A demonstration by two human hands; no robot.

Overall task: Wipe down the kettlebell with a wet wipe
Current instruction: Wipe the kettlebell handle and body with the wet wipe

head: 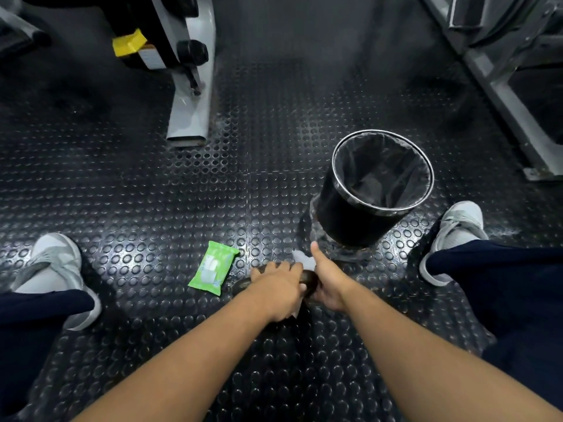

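Kettlebell [309, 281] sits on the studded black rubber floor [152, 184], near me and between my feet; most of it is hidden under my hands, only a dark rounded part shows between them.

Left hand [278, 289]: palm down, fingers closed over the top of the kettlebell. A bit of white shows beneath this hand at its near edge; I cannot tell what it is.

Right hand [327, 278]: curled around the right side of the kettlebell, thumb sticking up and away from me. The white wet wipe [303, 258] shows just past my fingers on the far side, touching the kettlebell; whether this hand actually pinches it I cannot tell.

Green wipes pack [213, 268] lies flat on the floor just left of the kettlebell, not touching it.

Black bin [374, 190] with a dark liner and metal rim stands farther off to the right, upright.

Grey shoes: left shoe [56, 266], right shoe [457, 231], wide apart. Grey machine leg [190, 95] far left.
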